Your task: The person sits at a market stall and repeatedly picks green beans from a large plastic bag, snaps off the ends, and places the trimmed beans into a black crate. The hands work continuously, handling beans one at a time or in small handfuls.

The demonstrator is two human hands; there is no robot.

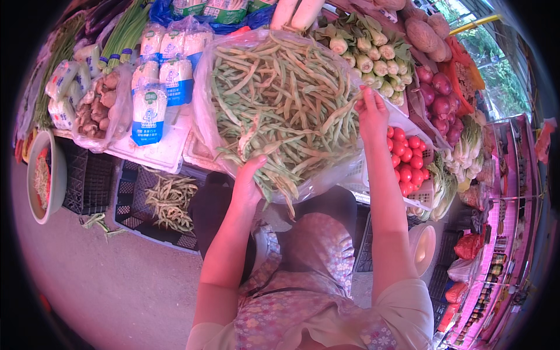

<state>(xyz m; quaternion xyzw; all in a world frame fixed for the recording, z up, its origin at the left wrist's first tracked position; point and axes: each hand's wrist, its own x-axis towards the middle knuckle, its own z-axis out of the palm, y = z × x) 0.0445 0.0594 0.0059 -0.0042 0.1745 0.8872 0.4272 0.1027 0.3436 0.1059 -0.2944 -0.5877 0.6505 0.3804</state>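
Green beans [286, 99] fill a wide, clear plastic bag [201, 93] that lies open at the near edge of the counter [157, 156], its lower rim hanging over that edge above the person's lap. Most are pale green, some tinged brown, and they lie tangled in a broad heap. At the bag's near left corner the left hand [249, 179] grasps a loose bunch, the thumb over the pods and several ends dangling past the edge. At the bag's right side the right hand [372, 108] is raised, its fingertips drawn together at the rim of the heap; I cannot tell whether a bean or the plastic is between them.

Toward the counter's left end stand white-and-blue packets [150, 114], with a bag of mushrooms [96, 111] beside them. At the far edge are white radishes [297, 14]; right of the heap sit leafy greens [373, 52]. Red tomatoes [408, 157] fill a white basket [424, 195] near the right forearm, and red onions [441, 99] lie beyond it. Below the near edge, a dark crate [131, 204] on the floor [128, 280] holds more pods [169, 201].
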